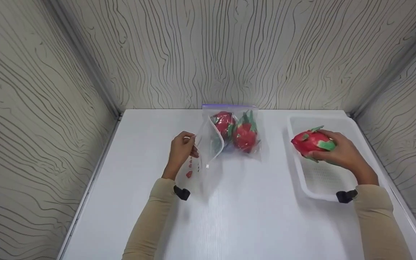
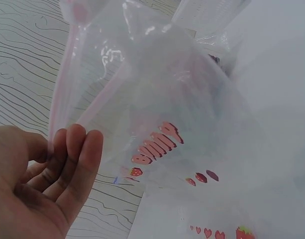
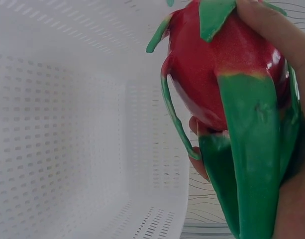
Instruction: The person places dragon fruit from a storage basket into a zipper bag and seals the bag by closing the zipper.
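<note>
My left hand [image 1: 182,151] pinches the edge of a clear zip bag [image 1: 208,177] by its pale pink seal strip. In the left wrist view, the bag [image 2: 157,144] hangs with its mouth parted and shows red lettering and strawberry prints. My right hand [image 1: 347,155] grips a red dragon fruit [image 1: 307,142] with green scales, above the white perforated basket [image 1: 307,186]. The right wrist view shows the thumb and fingers around the dragon fruit [image 3: 202,74], beside the basket wall.
Behind the held bag, a second clear bag [image 1: 256,155] with a purple seal [image 1: 229,106] contains two dragon fruits [image 1: 245,139]. The basket stands at the right of the white table [image 1: 251,216]. Wood-patterned panels [image 1: 193,54] enclose the back and sides.
</note>
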Demonstrator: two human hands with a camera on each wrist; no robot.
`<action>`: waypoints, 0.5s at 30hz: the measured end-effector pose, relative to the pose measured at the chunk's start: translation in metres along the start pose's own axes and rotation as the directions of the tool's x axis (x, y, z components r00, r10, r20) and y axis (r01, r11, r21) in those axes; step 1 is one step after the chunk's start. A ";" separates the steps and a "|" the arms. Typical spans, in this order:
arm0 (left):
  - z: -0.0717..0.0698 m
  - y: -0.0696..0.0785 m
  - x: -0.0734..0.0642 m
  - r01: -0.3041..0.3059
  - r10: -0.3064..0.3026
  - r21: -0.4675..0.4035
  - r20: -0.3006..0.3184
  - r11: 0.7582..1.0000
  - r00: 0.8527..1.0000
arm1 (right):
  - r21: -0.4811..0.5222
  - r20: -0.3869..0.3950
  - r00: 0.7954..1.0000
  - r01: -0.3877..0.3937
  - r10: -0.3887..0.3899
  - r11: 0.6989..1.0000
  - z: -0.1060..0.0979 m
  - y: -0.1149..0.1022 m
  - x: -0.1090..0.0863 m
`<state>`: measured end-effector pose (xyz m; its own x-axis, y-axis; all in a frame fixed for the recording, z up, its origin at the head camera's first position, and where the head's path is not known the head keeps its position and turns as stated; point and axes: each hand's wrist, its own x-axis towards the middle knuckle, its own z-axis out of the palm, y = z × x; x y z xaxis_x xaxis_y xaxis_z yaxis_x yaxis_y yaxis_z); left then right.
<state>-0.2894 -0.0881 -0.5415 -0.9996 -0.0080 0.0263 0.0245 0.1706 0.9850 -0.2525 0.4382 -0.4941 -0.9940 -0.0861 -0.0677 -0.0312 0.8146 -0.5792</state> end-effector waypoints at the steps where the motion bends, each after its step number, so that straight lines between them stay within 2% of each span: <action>1: 0.000 0.000 0.000 0.004 -0.004 0.000 0.002 1.000 1.000 | 0.001 -0.001 1.000 -0.003 0.003 1.000 0.000 -0.001 0.000; 15: 0.002 0.000 0.000 -0.003 0.003 -0.001 -0.002 1.000 1.000 | 0.008 -0.009 1.000 0.002 -0.002 1.000 -0.002 -0.012 0.003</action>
<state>-0.2892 -0.0864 -0.5421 -0.9995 -0.0097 0.0295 0.0275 0.1697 0.9851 -0.2554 0.4295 -0.4860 -0.9949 -0.0824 -0.0589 -0.0323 0.8097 -0.5860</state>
